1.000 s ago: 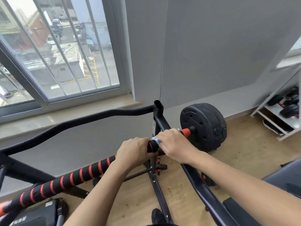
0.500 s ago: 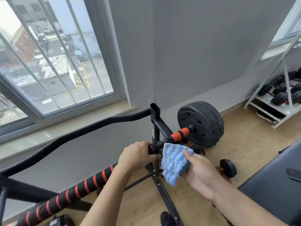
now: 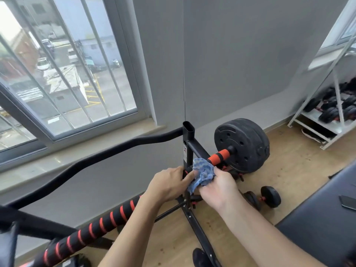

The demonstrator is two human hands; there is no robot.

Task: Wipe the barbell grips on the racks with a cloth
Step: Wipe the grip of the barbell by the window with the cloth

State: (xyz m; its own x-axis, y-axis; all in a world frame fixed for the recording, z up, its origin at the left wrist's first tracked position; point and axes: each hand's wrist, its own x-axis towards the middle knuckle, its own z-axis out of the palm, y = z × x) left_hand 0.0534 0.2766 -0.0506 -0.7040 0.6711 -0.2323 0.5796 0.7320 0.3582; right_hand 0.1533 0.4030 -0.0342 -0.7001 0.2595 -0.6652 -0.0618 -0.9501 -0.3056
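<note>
My left hand keeps its place, fingers wrapped over the black barbell with red-striped foam grip, right where the bar meets the black steel rack upright at the rack's right end. The change is in my right hand — half a second ago it held the blue-and-white woven cloth spread out flat below the bar and clear of it. Now the cloth is bunched up and pressed onto the bar just beside the upright, with my fingers curled round its lower folds. The top of the cloth bulges up against the upright, and a fingertip of my left hand touches its edge.

Beyond the cloth the orange foam sleeve runs bare to the black round weight plate, as it did before. The bar lies on the rack as it did, slanting down to my left. On the wooden floor near the rack's foot sits a small black dumbbell, and a white metal shelf of dark weights stands against the wall at the far right.
</note>
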